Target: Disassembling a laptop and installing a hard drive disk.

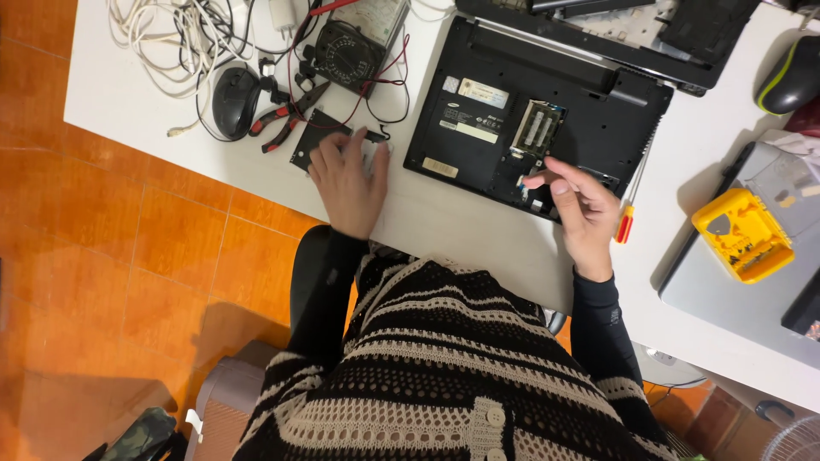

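Left hand (348, 189) flat, fingers spread on a black panel (318, 137) beside pliers (286, 119), right hand (583, 207) loosely curled, empty, fingertips over the upturned laptop (530, 102), screwdriver (628, 213) just right of it

L hand (348, 183): palm down, fingers spread a bit, flat, well left of the upturned black laptop (512, 102). Wrist straight, forearm in black sleeve running back toward torso. R hand (581, 205): at the laptop's near edge, raised, fingers curled loosely, thumb and index tip close together, pointing left over the edge. R forearm, black sleeve, comes up from lower right. Hands well apart.
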